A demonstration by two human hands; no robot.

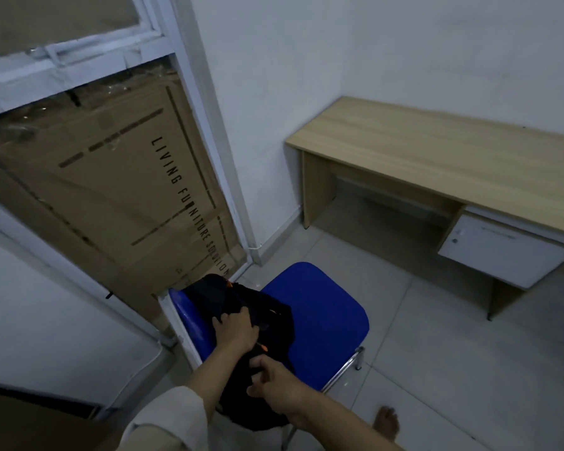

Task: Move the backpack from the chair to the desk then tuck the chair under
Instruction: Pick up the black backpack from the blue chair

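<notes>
Two hands meet on the black backpack [267,323], which sits on the blue chair [326,320] against its backrest. Left grip [236,330] is clamped on the bag's top; right grip [274,385] is curled closed at its near side. Far right, the wooden counter [437,151] holds a closed white drawer [502,252].

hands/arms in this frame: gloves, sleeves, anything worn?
Both hands are bare: no gloves, rings, watch or bands visible on the left hand or the right hand. The forearms are uncovered. A loose, pale beige sleeve shows on the left arm, ending near the elbow. No sleeve shows on the right arm in view.
</notes>
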